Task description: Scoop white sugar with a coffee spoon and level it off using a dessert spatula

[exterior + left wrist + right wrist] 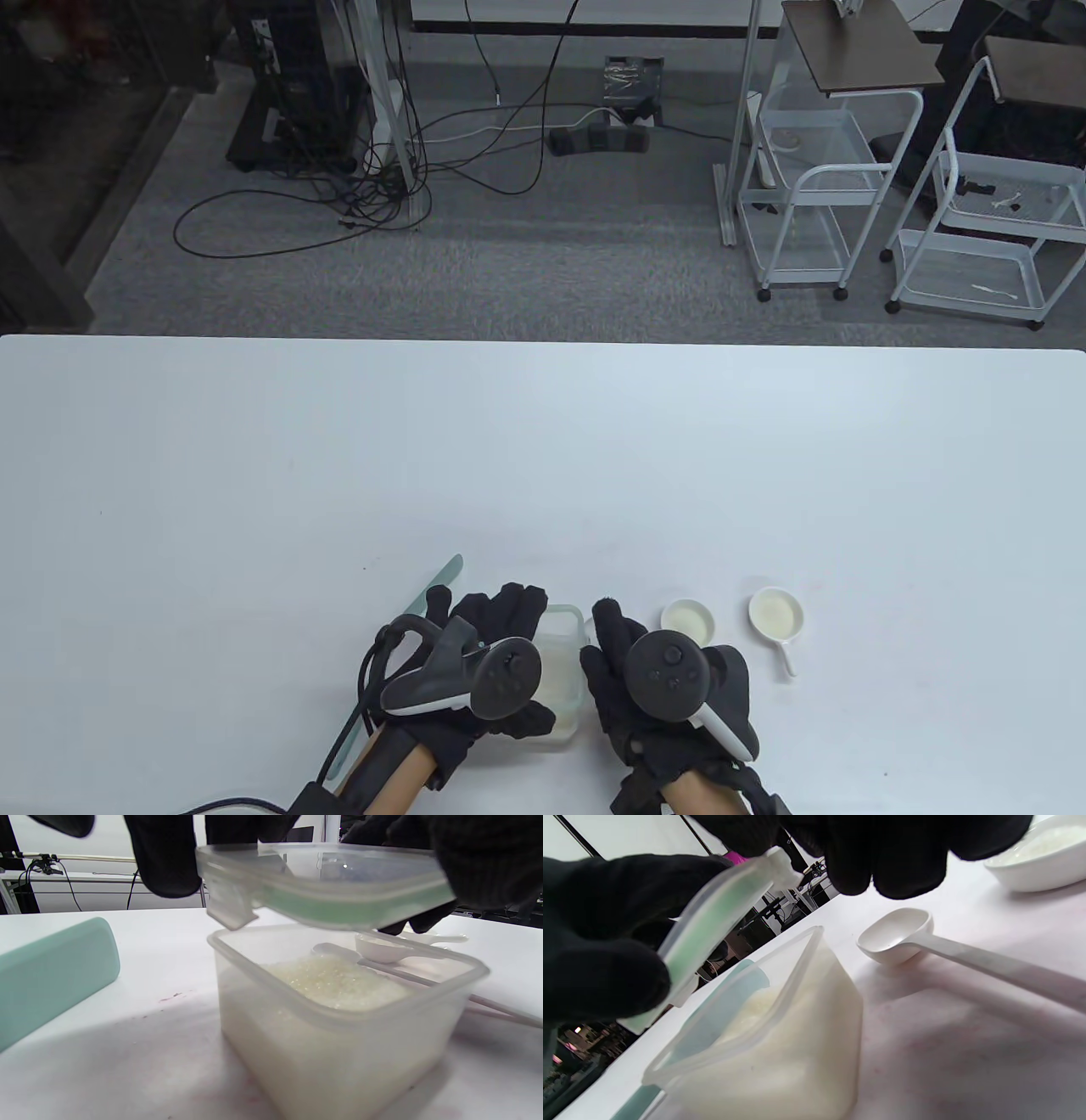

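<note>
A clear plastic container (339,1035) full of white sugar (335,982) stands between my hands; it also shows in the table view (567,709). My left hand (475,662) holds its clear, green-sealed lid (322,882) tilted just above the container, fingers on one edge and thumb on the other. The white coffee spoon (895,931) lies empty on the table right of the container, under my right hand (670,679), whose fingers (882,857) hang over it and hold nothing. The mint-green dessert spatula (433,586) lies left of the container, partly under my left hand.
Two small white dishes stand right of my right hand, a round one (687,620) and one with a short handle (776,613). The table's near edge is close below my wrists.
</note>
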### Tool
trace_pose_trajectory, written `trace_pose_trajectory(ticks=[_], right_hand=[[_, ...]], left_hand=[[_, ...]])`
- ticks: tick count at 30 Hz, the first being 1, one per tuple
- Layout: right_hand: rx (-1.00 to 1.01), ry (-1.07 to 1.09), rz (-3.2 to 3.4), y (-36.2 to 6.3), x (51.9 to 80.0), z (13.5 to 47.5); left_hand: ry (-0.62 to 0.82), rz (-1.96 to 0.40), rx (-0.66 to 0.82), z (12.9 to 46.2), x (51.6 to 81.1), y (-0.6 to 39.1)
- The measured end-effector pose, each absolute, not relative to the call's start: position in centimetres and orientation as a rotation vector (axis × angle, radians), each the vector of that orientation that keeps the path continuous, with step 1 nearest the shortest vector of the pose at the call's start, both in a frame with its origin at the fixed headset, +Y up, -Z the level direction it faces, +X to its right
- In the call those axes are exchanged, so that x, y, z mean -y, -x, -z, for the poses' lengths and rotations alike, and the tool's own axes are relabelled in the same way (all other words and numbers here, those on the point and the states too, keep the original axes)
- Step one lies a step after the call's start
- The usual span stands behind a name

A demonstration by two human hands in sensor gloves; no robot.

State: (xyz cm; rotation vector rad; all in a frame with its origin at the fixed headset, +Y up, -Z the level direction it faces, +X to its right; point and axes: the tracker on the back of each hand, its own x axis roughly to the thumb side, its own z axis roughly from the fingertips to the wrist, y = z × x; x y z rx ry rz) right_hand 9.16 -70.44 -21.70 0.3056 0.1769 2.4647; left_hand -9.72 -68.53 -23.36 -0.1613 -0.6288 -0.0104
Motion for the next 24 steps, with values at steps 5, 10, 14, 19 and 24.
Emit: trace_pose_trajectory(ticks=[5, 10, 14, 19, 24], right_hand=[[-0.208, -0.317, -2.300, -9.3, 70.8, 21.9], [-0.234, -0.294, -2.271, -9.3, 70.8, 21.9], [-0.266, -0.283, -2.323, -9.1, 71.1, 21.9], [-0.285, -0.290, -2.407, -8.2, 71.5, 21.7], [-0.291, -0.291, -2.483, -7.7, 71.7, 21.6]], left_hand=[[0.165, -0.005, 0.640, 23.1, 68.4, 9.8], [0.179, 0.001, 0.647, 23.1, 68.6, 9.8], [0.217, 0.026, 0.644, 23.0, 69.0, 9.8], [0.217, 0.096, 0.636, 23.0, 69.4, 9.5], [0.244, 0.103, 0.628, 23.0, 69.8, 9.4]])
